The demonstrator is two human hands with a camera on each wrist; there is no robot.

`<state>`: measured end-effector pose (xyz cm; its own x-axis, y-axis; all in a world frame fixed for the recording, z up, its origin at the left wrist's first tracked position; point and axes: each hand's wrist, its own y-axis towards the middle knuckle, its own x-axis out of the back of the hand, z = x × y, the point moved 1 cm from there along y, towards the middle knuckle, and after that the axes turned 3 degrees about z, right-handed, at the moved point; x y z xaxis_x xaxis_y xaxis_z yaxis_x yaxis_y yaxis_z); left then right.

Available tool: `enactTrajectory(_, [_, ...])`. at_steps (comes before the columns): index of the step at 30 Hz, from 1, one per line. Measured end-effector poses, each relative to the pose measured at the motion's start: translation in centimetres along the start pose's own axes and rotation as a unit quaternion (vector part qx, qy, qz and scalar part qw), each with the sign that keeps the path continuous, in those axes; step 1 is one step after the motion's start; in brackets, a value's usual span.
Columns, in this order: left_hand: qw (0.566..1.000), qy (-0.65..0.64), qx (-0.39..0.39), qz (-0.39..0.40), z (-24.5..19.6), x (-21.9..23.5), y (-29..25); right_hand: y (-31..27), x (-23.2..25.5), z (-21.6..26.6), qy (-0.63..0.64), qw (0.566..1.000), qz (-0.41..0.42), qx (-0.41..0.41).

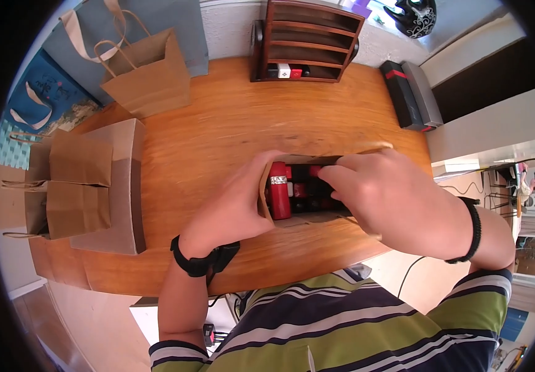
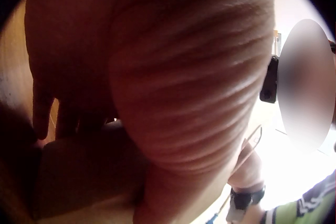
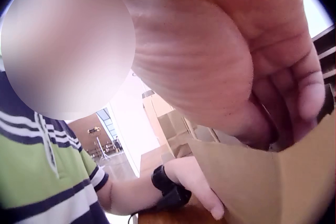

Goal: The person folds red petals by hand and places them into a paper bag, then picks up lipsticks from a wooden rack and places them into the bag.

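A brown paper bag point(image 1: 263, 199) stands on the wooden table with its mouth facing up. Inside it, a red box with a silvery band point(image 1: 279, 197) lies at the left end, beside several smaller red and dark items point(image 1: 300, 189). My left hand point(image 1: 237, 197) grips the bag's left end, thumb on the near side and fingers on the far side. Over the right part of the opening, my right hand point(image 1: 382, 193) reaches in with bent fingers, fingertips close to a dark red item; I cannot tell whether it holds anything. The bag's wall point(image 3: 247, 182) hides those fingertips in the right wrist view.
At the back stands a dark wooden rack point(image 1: 312, 40) with small white, red and black items on its lowest shelf. Paper bags point(image 1: 81, 211) rest on a flat box point(image 1: 128, 217) at left; another bag point(image 1: 149, 80) stands behind. Long dark boxes point(image 1: 404, 96) lie back right.
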<state>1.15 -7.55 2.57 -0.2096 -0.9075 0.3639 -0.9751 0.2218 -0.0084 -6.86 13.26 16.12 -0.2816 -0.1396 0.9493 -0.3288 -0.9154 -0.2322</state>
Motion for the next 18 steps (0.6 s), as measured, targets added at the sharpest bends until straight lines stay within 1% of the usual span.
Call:
enactTrajectory(2, [0.999,0.039,-0.021,-0.018,0.3,-0.2,0.1,0.5,0.0,0.3,-0.035,0.998,0.047,-0.013])
enactTrajectory(3, [0.997,0.058,-0.031,-0.030,0.3,-0.2,0.1,0.8,0.0,0.5,-0.024,0.998,0.050,-0.021])
enactTrajectory(5, [0.999,0.048,0.009,-0.014,0.1,0.0,0.1,1.2,-0.2,0.8,-0.001,0.998,0.058,-0.035])
enactTrajectory(6, [0.999,0.042,0.030,-0.007,0.0,0.1,0.0,1.3,-0.4,0.7,0.003,0.998,0.053,-0.025])
enactTrajectory(8, [0.999,0.026,0.031,0.015,-0.2,0.4,-0.1,1.5,-0.8,0.1,0.010,0.999,0.042,-0.008])
enactTrajectory(9, [0.999,0.018,0.030,0.027,-0.3,0.4,-0.1,1.7,-1.0,-0.4,0.019,0.998,0.053,0.002])
enactTrajectory(11, [1.000,0.023,-0.014,0.001,0.4,-0.1,0.0,2.0,-1.3,-1.1,0.038,0.996,0.075,0.020])
enactTrajectory(12, [0.999,0.025,-0.036,-0.012,0.8,-0.3,0.0,2.1,-1.3,-1.1,0.038,0.996,0.080,0.015])
enactTrajectory(14, [0.999,0.022,-0.043,-0.014,0.9,-0.2,0.1,2.6,-1.4,-1.0,0.037,0.995,0.092,0.009])
enactTrajectory(17, [0.999,0.016,-0.033,-0.015,0.8,-0.2,0.0,3.2,-1.2,-0.5,0.070,0.994,0.074,-0.047])
enactTrajectory(18, [0.999,0.013,-0.027,-0.015,0.7,-0.1,-0.1,3.3,-1.1,-0.2,0.078,0.994,0.055,-0.047])
